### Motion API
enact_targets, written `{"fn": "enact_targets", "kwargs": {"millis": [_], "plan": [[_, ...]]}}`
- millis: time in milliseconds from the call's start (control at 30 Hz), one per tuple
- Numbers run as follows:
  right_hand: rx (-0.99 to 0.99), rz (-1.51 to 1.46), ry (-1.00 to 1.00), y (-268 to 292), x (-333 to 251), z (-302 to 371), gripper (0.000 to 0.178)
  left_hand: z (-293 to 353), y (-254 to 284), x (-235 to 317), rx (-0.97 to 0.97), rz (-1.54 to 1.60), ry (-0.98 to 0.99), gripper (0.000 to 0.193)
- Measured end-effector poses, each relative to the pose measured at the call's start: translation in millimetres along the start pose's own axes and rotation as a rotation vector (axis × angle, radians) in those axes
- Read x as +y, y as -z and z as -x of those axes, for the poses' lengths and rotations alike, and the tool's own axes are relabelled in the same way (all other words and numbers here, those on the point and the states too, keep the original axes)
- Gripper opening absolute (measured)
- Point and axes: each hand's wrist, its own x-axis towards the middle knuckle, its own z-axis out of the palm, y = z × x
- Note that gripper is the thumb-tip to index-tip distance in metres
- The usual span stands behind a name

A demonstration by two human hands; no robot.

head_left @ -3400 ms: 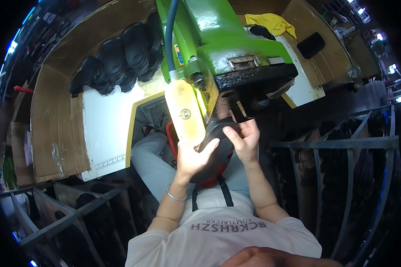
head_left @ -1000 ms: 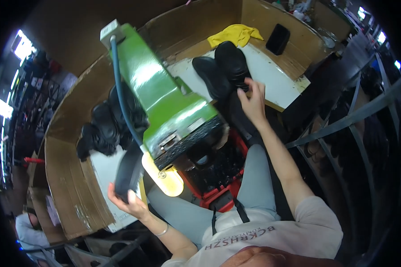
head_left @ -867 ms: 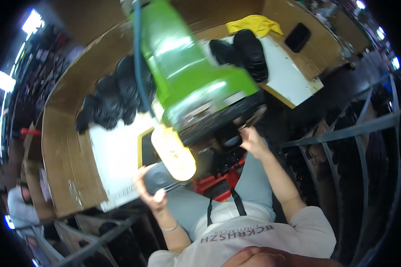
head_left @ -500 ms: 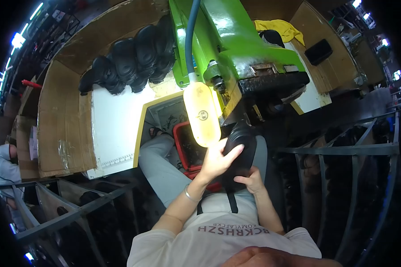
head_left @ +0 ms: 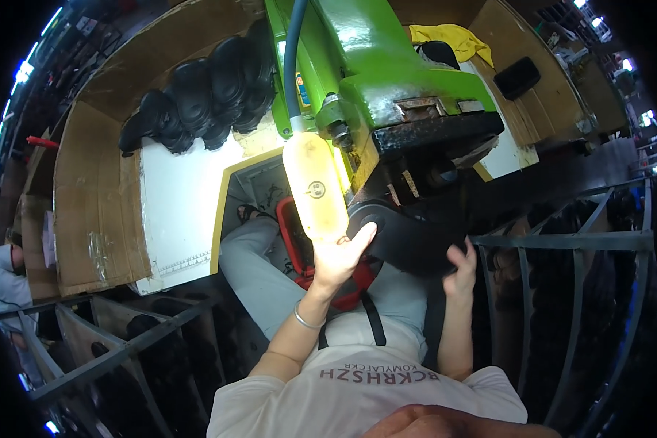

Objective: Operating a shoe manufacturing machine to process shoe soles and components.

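Observation:
My left hand (head_left: 337,263) grips the rounded end of a black boot (head_left: 409,235), its thumb pressed on top and its other fingers partly hidden in the lamp's glare. The boot lies crosswise under the head of a green machine (head_left: 416,87), its darker end pointing right. Beside that end is my right hand (head_left: 461,269), fingers apart and slightly bent; whether it touches the boot is hard to see in the dark. A bright yellow lamp (head_left: 315,186) on a grey hose hangs just above my left hand.
Several black boots (head_left: 212,87) are heaped on the white table (head_left: 179,212), inside cardboard walls (head_left: 98,197). A red bin (head_left: 288,226) sits between my legs. Metal racks (head_left: 117,347) stand left and right (head_left: 562,242). A yellow cloth (head_left: 456,42) lies behind the machine.
The boot has swung from pointing toward me to lying crosswise. My right hand has moved right and up, its fingers spreading. My left hand has shifted slightly left.

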Motion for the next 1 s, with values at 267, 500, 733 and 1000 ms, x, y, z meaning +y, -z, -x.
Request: {"fn": "enact_targets", "kwargs": {"millis": [267,500,733,1000], "plan": [[-0.314,0.002,0.224,-85,-35,-61,0.031,-17,35,18,-0.113,-0.12,-0.082,0.018],[-0.475,0.045,0.182,-109,8,-44,0.037,-7,93,54,-0.005,-0.089,0.042,0.023],[-0.586,0.104,0.226,-142,28,-16,0.033,40,154,31,-0.033,-0.038,0.174,0.022],[-0.506,0.17,0.316,-134,23,-22,0.028,14,93,48,-0.404,-0.6,-0.056,0.025]]}}
